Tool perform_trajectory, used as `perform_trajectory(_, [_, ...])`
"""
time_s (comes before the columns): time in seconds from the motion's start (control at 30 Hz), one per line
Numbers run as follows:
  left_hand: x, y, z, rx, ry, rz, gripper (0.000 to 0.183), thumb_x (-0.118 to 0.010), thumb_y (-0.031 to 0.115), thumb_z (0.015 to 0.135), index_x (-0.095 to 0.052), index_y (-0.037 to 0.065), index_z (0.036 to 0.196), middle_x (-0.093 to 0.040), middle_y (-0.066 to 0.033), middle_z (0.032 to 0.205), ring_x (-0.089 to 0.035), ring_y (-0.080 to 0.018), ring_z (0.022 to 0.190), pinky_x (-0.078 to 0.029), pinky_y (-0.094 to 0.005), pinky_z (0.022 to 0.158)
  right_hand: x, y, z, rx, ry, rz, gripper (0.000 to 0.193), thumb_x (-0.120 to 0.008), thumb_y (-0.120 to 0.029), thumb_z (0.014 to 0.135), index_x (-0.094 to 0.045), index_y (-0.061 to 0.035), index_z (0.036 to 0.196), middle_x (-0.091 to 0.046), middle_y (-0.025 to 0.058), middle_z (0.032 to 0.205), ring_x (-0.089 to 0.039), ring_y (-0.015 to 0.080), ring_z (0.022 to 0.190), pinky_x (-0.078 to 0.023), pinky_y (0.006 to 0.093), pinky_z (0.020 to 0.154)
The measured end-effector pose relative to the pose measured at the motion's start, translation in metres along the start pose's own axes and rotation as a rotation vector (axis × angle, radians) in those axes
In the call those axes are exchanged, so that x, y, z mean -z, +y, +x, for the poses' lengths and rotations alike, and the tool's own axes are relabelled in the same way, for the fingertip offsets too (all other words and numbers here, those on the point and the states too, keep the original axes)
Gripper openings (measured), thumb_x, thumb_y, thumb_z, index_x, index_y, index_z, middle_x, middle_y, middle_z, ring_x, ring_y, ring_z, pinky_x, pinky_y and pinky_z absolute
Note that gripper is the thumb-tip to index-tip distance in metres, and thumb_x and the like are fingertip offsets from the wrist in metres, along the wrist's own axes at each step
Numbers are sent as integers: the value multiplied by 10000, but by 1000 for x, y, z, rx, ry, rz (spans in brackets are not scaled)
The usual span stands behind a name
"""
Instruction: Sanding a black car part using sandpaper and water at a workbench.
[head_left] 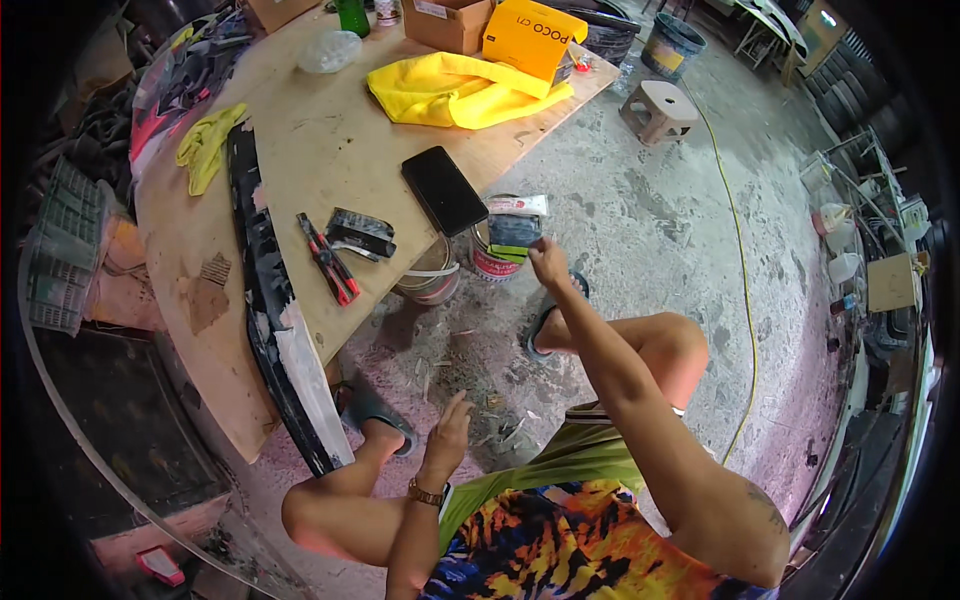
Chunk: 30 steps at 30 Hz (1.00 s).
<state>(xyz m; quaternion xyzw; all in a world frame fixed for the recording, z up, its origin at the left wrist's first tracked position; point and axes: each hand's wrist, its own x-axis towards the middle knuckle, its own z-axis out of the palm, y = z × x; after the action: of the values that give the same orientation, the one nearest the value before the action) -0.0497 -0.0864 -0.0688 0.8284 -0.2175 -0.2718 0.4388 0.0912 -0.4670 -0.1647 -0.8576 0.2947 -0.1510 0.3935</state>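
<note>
My right hand (547, 264) reaches over beside an open-topped tin (497, 266) on the floor, fingers curled in. They lie at the edge of a dark flat piece (515, 231) with a bright green strip, which rests across the tin's top. Whether they grip it is hard to make out. A white tube with red print (520, 205) lies just behind that piece. My left hand (449, 428), a watch on its wrist, hovers above my lap with fingers stretched out and nothing in it. Left of the tin stands a second bucket (430, 280), partly under the table edge.
A wooden table (350, 150) bears a black phone (443, 190), a red-black cutter (328, 260), dark scraper-like pieces (362, 233), yellow cloths (450, 90) and boxes (530, 40). A long black-and-white patched panel (275, 300) lies along it. A stool (660, 110) and yellow hose (740, 240) are on the floor.
</note>
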Motion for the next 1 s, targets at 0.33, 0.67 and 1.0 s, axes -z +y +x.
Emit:
perform_trajectory(0.33, [-24, -84, -23, 335, -402, 170, 563, -545, 370, 928, -482, -18, 1331, -492, -230, 1370, -451, -373, 1283, -372, -404, 1061, -39, -47, 100, 550, -126, -571, 415, -568, -93, 807, -532, -124, 1220, -549, 117, 1217, -519, 339, 1137, -413, 515, 959])
perform_trajectory(0.67, [-17, -98, -10, 287, -297, 73, 466, -601, 257, 906, -523, -5, 1284, -547, -236, 1295, -521, -379, 1205, -413, -400, 1014, -10, -31, -13, 37, 430, 188, 279, -597, -218, 872, -464, 12, 957, -530, 235, 815, -532, 393, 732, -428, 449, 668])
perform_trajectory(1.0, [-26, -75, -2, 365, -369, 71, 444, -594, 251, 902, -539, -2, 1263, -571, -238, 1261, -572, -380, 1133, -454, -401, 956, -114, 64, -238, -315, -330, 7, 451, -687, -219, 774, -511, -17, 1137, -570, 239, 1085, -580, 399, 1006, -465, 454, 842])
